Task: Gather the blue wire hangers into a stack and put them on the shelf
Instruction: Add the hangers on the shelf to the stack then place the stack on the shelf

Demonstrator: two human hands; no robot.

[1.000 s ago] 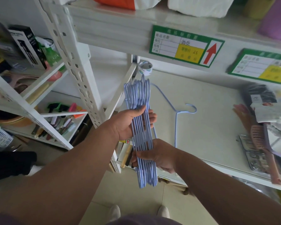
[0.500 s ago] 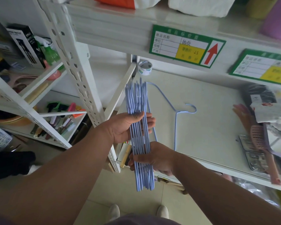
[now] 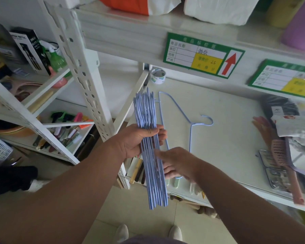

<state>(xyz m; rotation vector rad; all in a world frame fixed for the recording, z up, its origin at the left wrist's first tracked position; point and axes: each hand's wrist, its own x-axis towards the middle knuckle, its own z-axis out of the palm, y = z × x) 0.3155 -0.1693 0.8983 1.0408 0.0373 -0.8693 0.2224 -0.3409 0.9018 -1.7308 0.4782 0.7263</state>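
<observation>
A stack of several blue wire hangers (image 3: pixel 154 189) stands edge-on in front of the white shelf (image 3: pixel 227 155), at its left front corner. My left hand (image 3: pixel 139 141) is shut around the stack's middle, fingers wrapped over the wires. My right hand (image 3: pixel 176 163) is blurred just right of the stack, fingers spread, touching or just off the wires. One more blue hanger (image 3: pixel 188 120) lies flat on the shelf behind the stack, hook pointing right.
A tape roll (image 3: pixel 158 76) sits at the shelf's back left. Combs and packaged goods (image 3: pixel 287 155) crowd the shelf's right side. A white slotted upright (image 3: pixel 83 71) stands left of my hands. The left rack holds brushes and bottles. Green price labels hang on the shelf above.
My right hand has let go of the stack's lower part and shifted right with fingers spread. My left hand keeps its hold; the stack barely moved.
</observation>
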